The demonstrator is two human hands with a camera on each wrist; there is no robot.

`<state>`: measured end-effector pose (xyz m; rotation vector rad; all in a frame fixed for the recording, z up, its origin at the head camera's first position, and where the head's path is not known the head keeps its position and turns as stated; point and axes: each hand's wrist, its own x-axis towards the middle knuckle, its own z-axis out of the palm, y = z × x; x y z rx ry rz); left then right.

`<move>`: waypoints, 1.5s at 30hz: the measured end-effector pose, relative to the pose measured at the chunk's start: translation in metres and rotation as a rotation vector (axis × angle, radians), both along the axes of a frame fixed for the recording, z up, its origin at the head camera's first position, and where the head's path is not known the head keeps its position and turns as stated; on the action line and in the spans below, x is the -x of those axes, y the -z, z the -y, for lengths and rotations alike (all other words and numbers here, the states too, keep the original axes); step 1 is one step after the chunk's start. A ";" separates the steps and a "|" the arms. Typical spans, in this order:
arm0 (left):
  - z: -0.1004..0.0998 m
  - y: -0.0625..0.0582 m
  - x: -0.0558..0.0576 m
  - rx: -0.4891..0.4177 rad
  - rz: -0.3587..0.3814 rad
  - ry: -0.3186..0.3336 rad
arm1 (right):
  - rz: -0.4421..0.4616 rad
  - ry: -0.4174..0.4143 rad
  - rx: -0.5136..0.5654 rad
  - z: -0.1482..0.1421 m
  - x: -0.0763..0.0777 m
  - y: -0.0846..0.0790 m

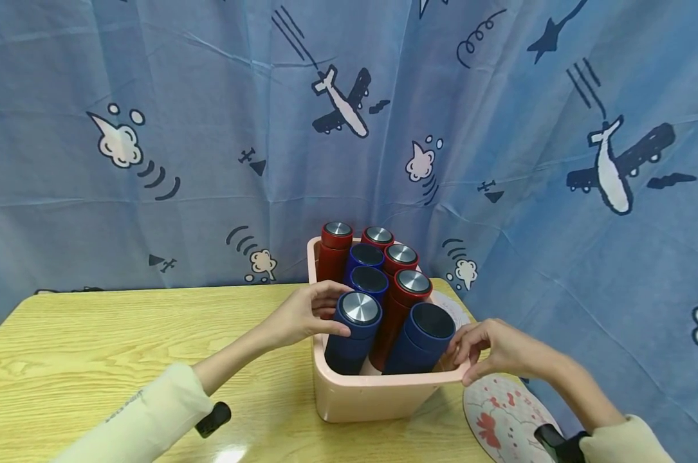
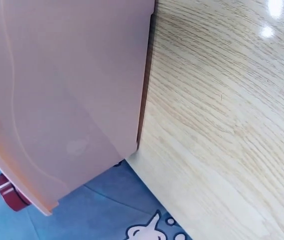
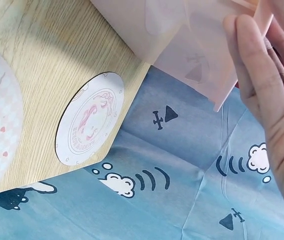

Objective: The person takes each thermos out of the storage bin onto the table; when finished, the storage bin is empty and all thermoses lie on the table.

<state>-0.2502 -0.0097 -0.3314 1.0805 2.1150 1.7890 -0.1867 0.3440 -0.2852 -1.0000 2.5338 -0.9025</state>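
Observation:
A pale pink plastic bin (image 1: 377,400) stands on the table, packed with upright thermos bottles. My left hand (image 1: 303,315) reaches over the bin's left rim and grips a navy thermos (image 1: 351,344) with a silver-topped lid, thumb on the near side and fingers behind. My right hand (image 1: 496,347) pinches the bin's rim at the front right corner. Beside that hand leans another navy thermos (image 1: 421,344) with a black lid top. Behind these are several red thermoses (image 1: 409,288) with silver tops and two brighter blue thermoses (image 1: 368,280) with black tops. The left wrist view shows only the bin's outer wall (image 2: 76,90) there, without the hand.
The wood-grain table (image 1: 152,347) extends to the left. Right of the bin lie a round printed mat (image 1: 507,418) and a smaller round mat (image 3: 91,120) near the table's edge. A blue curtain (image 1: 210,128) with airplane prints hangs behind and to the right.

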 end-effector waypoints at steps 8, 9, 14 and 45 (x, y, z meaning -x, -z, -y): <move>0.004 -0.002 0.004 0.030 -0.003 0.045 | 0.016 0.024 -0.017 0.002 0.000 -0.001; 0.005 -0.003 0.005 0.030 -0.003 0.056 | 0.016 0.024 -0.018 0.002 0.000 -0.001; 0.004 -0.008 0.010 0.038 -0.002 0.101 | 0.015 0.018 -0.011 0.001 0.000 0.000; -0.007 -0.009 -0.001 0.058 -0.023 0.039 | 0.012 0.051 -0.027 0.002 -0.003 -0.002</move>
